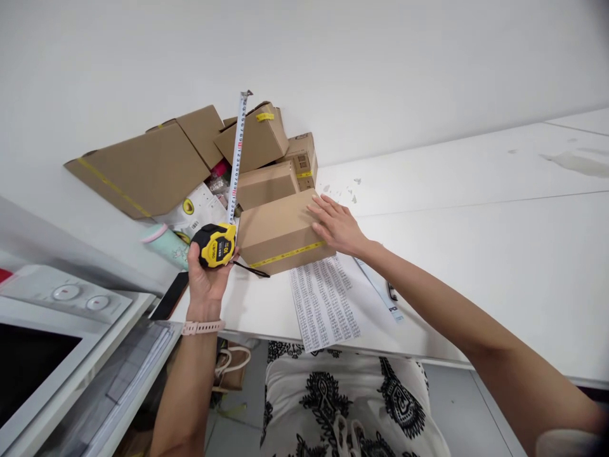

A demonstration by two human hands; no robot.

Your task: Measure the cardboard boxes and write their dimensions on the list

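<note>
Cardboard box on the white surface, between the two hands. Right hand, fingers extended and unclenched, rests on the box's right end; left hand grips a yellow-and-black tape measure just beside its left end. The box's long axis runs left to right, slightly oblique; the extended blade points away from the person.

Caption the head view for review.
Left hand holds an extended tape measure; right hand rests on the nearest cardboard box.
</note>
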